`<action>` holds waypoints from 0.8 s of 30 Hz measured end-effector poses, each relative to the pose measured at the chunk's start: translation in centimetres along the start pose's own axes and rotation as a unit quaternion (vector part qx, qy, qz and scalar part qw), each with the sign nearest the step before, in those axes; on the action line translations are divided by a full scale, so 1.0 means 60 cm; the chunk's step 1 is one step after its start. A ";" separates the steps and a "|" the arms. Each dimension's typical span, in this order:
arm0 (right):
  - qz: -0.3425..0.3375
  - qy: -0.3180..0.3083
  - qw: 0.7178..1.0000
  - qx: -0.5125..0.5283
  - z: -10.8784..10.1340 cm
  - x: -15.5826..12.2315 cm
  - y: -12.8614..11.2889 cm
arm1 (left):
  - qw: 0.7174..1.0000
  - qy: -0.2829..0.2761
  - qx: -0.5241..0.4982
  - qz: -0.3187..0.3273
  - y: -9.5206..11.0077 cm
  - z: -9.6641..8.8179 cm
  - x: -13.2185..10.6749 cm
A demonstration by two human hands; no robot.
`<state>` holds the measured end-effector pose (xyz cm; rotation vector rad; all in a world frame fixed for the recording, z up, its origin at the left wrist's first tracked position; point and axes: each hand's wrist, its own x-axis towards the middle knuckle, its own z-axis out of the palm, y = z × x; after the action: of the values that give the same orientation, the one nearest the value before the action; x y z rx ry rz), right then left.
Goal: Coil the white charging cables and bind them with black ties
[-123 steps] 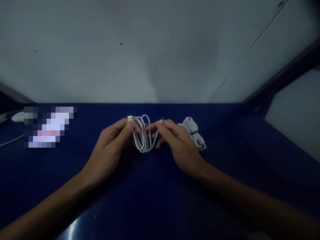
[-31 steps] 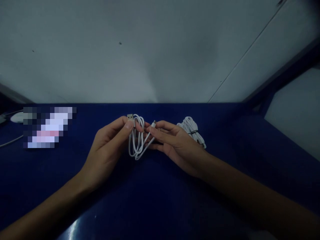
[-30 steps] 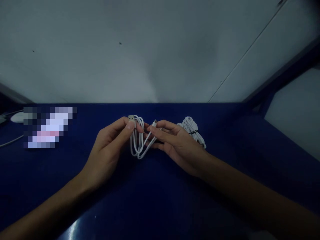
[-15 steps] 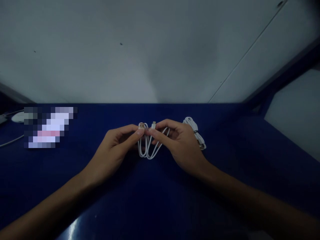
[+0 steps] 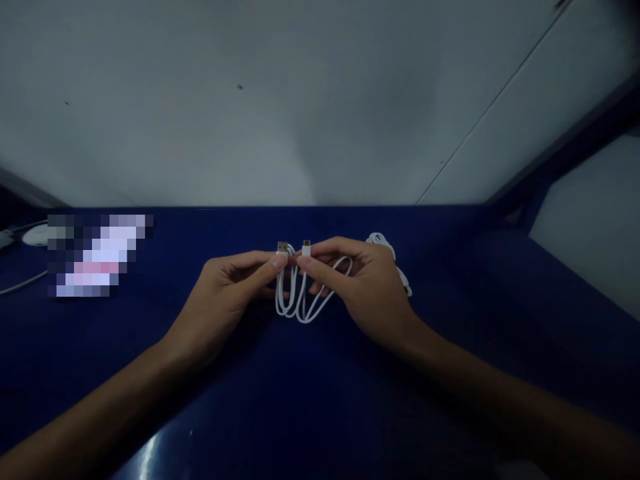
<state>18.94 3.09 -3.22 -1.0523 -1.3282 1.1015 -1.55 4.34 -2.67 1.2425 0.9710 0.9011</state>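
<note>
A white USB cable point(image 5: 301, 313) hangs in loose loops between my two hands, above the blue table. My left hand point(image 5: 233, 287) pinches it just below the flat USB-A plug point(image 5: 283, 247), whose metal end points up. Close beside it, my right hand point(image 5: 367, 283) grips the cable at the smaller plug point(image 5: 307, 248), also held upright between thumb and forefinger. Part of the loops is hidden behind the fingers. Just past my right hand lies a second white cable point(image 5: 379, 238), bundled, mostly covered by that hand.
On the left of the blue table point(image 5: 320, 413) lies a blurred-out bright rectangular item point(image 5: 103, 257). Beside it is a white rounded object point(image 5: 37, 235) with a cord. A pale wall panel point(image 5: 200, 133) rises along the table's back edge.
Both plugs have risen slightly and turned more upright. The loops at my right hand have spread wider and hang a little lower. My right hand covers more of the bundled cable.
</note>
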 end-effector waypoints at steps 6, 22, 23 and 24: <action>0.021 -0.034 0.999 0.016 -0.004 0.006 -0.004 | 0.998 -0.056 -0.011 0.004 0.004 -0.002 -0.005; 0.054 -0.021 0.998 -0.016 -0.014 -0.025 -0.001 | 0.999 -0.033 -0.027 -0.015 0.001 0.009 -0.013; 0.052 -0.021 0.998 -0.023 -0.015 -0.030 0.003 | 0.999 -0.031 -0.027 -0.020 -0.002 0.009 -0.011; 0.050 -0.019 0.998 -0.021 -0.015 -0.034 0.006 | 0.999 -0.038 -0.025 -0.025 -0.004 0.008 -0.010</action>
<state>19.92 1.19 -3.92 -1.1441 -1.3468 1.1775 -1.27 3.57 -2.85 1.1975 0.9094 0.8286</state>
